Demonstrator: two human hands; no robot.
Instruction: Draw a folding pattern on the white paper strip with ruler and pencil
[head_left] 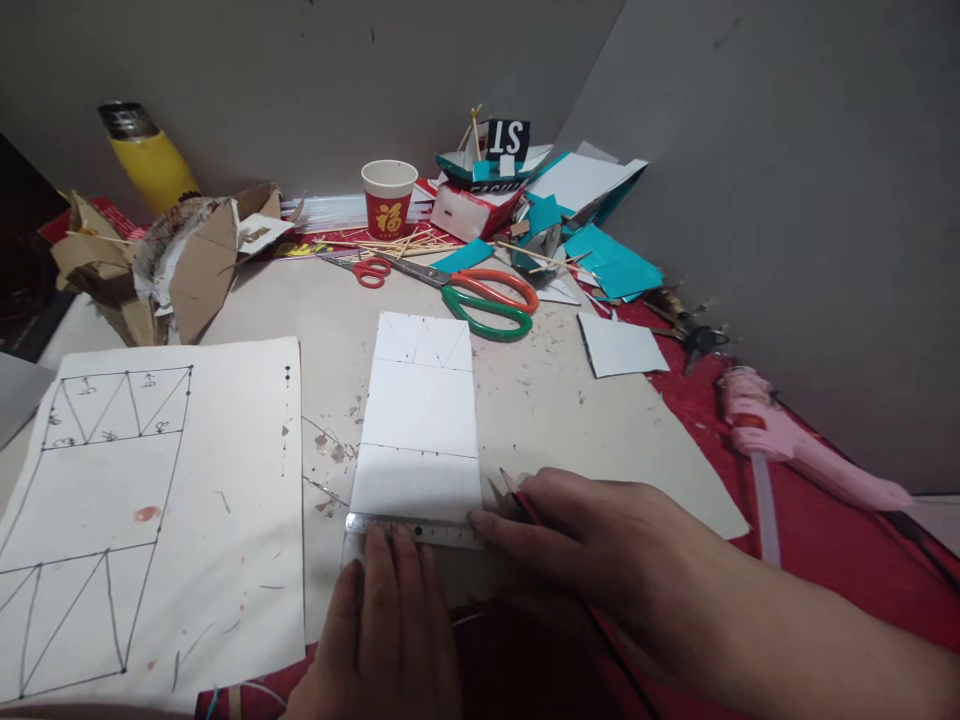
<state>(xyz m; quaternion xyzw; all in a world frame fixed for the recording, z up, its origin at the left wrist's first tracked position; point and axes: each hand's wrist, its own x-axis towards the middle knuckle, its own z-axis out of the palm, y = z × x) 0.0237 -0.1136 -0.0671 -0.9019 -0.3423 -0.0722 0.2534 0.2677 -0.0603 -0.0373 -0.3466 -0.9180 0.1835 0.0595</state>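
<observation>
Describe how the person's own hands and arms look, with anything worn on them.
Both the left hand and the right hand are bare: no gloves, and no rings on the fingers that show. The right forearm is uncovered as far as the picture's edge, with no sleeve, watch or bracelet in sight. The left arm is too cut off to judge its sleeve.

Right of the white card (420, 410), an open lane runs over the flecked bench (547, 410), the right hand (600, 525) filling its near end, large scissors (448, 277) crowding its far end. Beyond, the paper cup (388, 205) stands tall; a pink glue gun (787, 437) obstructs the right side.
</observation>
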